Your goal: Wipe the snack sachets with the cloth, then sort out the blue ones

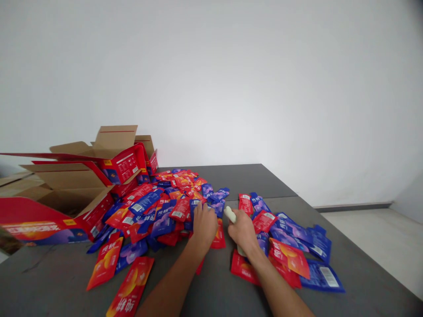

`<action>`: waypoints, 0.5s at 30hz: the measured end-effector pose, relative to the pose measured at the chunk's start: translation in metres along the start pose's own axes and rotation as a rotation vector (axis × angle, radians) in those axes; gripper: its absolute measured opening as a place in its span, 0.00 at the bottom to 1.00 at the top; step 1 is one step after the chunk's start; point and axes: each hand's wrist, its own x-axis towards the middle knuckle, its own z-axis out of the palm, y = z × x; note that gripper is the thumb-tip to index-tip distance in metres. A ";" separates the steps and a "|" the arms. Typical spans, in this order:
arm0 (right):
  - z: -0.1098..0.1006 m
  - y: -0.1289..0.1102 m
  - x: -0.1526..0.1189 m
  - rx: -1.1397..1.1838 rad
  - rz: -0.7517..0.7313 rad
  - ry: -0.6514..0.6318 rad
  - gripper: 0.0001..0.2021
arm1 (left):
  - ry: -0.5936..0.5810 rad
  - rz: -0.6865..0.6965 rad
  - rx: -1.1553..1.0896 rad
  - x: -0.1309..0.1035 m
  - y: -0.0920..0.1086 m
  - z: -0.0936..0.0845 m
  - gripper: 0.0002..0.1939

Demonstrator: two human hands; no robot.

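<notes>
My left hand (204, 224) reaches into the right edge of a large heap of pouches, its fingers curled down among them. A blue pouch (194, 204) lies right at its fingertips; whatever sits under the fingers is hidden. Closed in a fist, my right hand (243, 229) grips a pale off-white rod-like object (230, 214) whose rounded end sticks out past the thumb. Its kind does not show. Between the hands lies a red pouch (218, 235). Beneath and beside my right wrist spread red and blue pouches, among them a red-orange pouch (290, 256).
Open red cardboard boxes (99, 215) with brown flaps stand along the left. The heap (161, 218) of red and blue pouches spreads beside them. Loose red pouches (130, 288) lie near the front. The grey table (244, 176) has its right edge toward the floor, and a white wall rises behind.
</notes>
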 end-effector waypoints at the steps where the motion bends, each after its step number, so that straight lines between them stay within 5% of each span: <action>1: 0.001 0.001 0.000 0.017 0.013 0.005 0.15 | -0.026 0.023 -0.038 0.009 0.001 0.003 0.16; 9: 0.004 0.018 0.012 0.107 0.137 0.100 0.10 | -0.130 0.001 -0.085 0.081 0.009 0.043 0.21; 15: 0.009 0.029 0.014 0.116 0.147 0.164 0.09 | -0.204 -0.117 -0.083 0.097 0.014 0.064 0.31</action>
